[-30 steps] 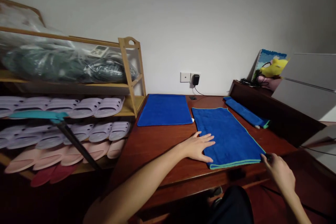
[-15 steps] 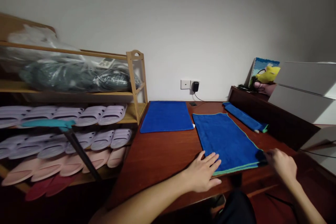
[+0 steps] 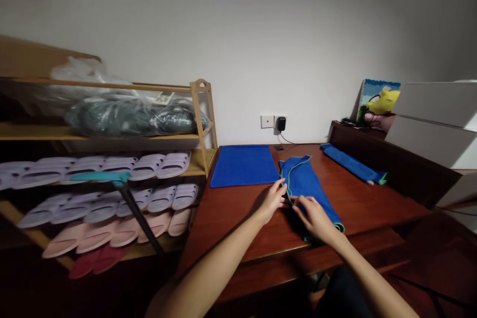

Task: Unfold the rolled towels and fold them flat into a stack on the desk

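Observation:
A blue towel (image 3: 308, 184) with green edging lies on the table, one side folded over so that it forms a narrow strip. My right hand (image 3: 315, 217) is closed on the folded-over edge, thumb and fingers pinching it near the towel's left side. Just beside it, my left hand (image 3: 273, 202) has its fingers at the towel's left edge and appears to grip it. Part of the near end is hidden under my right hand. To the left lies a flat, smooth blue cloth (image 3: 244, 165). A rolled or folded blue towel (image 3: 352, 163) rests at the right back.
The reddish-brown wooden table (image 3: 238, 218) meets the wall, where a black plug (image 3: 281, 123) sits in a socket. On the left stands a wooden rack (image 3: 204, 129) with several slippers (image 3: 175, 164) and bagged items. White drawers (image 3: 436, 124) stand on the right.
The towel's right side has been folded over to the left. My right hand moved left with the edge, and my left hand moved up to the towel's left edge.

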Motion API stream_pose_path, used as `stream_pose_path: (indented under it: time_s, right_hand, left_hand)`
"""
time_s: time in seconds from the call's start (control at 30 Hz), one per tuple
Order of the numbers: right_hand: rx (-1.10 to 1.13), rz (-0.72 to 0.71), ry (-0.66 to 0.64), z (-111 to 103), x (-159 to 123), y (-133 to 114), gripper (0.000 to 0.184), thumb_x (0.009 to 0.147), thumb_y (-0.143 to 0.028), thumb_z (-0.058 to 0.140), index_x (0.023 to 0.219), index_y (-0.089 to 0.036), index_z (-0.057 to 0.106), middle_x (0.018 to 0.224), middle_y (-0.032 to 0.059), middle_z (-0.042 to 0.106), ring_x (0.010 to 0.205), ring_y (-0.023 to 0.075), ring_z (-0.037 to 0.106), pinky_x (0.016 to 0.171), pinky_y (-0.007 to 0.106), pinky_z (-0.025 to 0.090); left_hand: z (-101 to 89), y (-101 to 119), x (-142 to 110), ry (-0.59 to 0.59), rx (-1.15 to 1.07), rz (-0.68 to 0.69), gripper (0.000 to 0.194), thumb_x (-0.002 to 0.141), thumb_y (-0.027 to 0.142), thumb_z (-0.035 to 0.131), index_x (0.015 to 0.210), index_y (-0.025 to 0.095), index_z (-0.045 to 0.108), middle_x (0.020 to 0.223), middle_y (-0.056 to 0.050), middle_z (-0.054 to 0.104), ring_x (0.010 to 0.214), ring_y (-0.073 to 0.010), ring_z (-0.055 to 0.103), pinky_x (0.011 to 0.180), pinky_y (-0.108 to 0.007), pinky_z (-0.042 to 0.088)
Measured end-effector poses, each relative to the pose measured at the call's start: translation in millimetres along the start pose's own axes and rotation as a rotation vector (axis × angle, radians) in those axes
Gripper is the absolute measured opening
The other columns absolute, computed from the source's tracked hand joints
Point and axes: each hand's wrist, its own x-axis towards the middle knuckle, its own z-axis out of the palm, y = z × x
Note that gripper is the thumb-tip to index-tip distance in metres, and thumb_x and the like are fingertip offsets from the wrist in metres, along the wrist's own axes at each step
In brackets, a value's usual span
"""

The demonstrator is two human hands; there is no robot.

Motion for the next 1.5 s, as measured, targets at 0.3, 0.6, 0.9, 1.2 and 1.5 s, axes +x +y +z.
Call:
stream_pose_path:
  time_s: [0.3, 0.6, 0.9, 1.2, 1.5]
  right_hand:
    - [0.133, -0.035, -0.139, -10.5, -12.7, 4.3, 0.030, 0.093, -0.043, 0.041, 0.105, -0.022, 0.059, 0.118, 0.0069, 0.060, 0.109, 0.0192, 0.054, 0.094, 0.034, 0.039]
    - [-0.086, 0.218, -0.093, 6.7, -4.2, 1.8, 0.030, 0.084, -0.049, 0.052, 0.078, -0.020, 0.053, 0.079, 0.0043, 0.061, 0.077, 0.0177, 0.054, 0.068, 0.027, 0.036]
    - [-0.113, 0.410, -0.076, 5.1, 7.4, 18.3, 0.010, 0.077, -0.024, 0.050, 0.079, -0.021, 0.059, 0.075, 0.0023, 0.066, 0.073, 0.0158, 0.059, 0.061, 0.023, 0.032]
    - [-0.324, 0.817, -0.068, -98.2, -47.8, 157.6, 0.024, 0.079, -0.034, 0.046, 0.073, -0.018, 0.064, 0.076, 0.0101, 0.068, 0.071, 0.0222, 0.064, 0.061, 0.028, 0.043]
    - [-0.580, 0.740, 0.021, -95.3, -100.0, 169.7, 0.056, 0.087, -0.039, 0.029, 0.127, -0.006, 0.048, 0.131, 0.0241, 0.047, 0.118, 0.0359, 0.049, 0.091, 0.051, 0.041]
  left_hand:
    - [3.0, -11.3, 3.8, 0.101, 0.378, 0.110, 0.023, 0.079, 0.016, 0.055, 0.099, 0.015, 0.065, 0.100, -0.008, 0.067, 0.097, -0.0186, 0.059, 0.086, -0.027, 0.043]
    - [8.1, -12.9, -5.2, 0.171, 0.627, 0.154, 0.024, 0.076, 0.011, 0.054, 0.094, 0.022, 0.063, 0.054, 0.007, 0.044, 0.060, -0.0126, 0.049, 0.064, -0.022, 0.039]
    - [10.0, -10.8, -7.7, 0.146, 0.724, 0.191, 0.021, 0.079, 0.012, 0.053, 0.096, 0.018, 0.064, 0.055, 0.007, 0.041, 0.055, -0.0116, 0.045, 0.058, -0.021, 0.036]
    - [10.6, 0.5, -4.6, 0.078, 0.690, 0.138, 0.021, 0.077, 0.009, 0.056, 0.090, 0.016, 0.070, 0.076, -0.004, 0.064, 0.080, -0.0187, 0.060, 0.073, -0.026, 0.043]
    - [27.8, 0.0, 6.1, 0.044, 0.540, -0.011, 0.048, 0.069, 0.009, 0.064, 0.116, 0.017, 0.063, 0.111, -0.009, 0.065, 0.093, -0.0207, 0.062, 0.076, -0.024, 0.048]
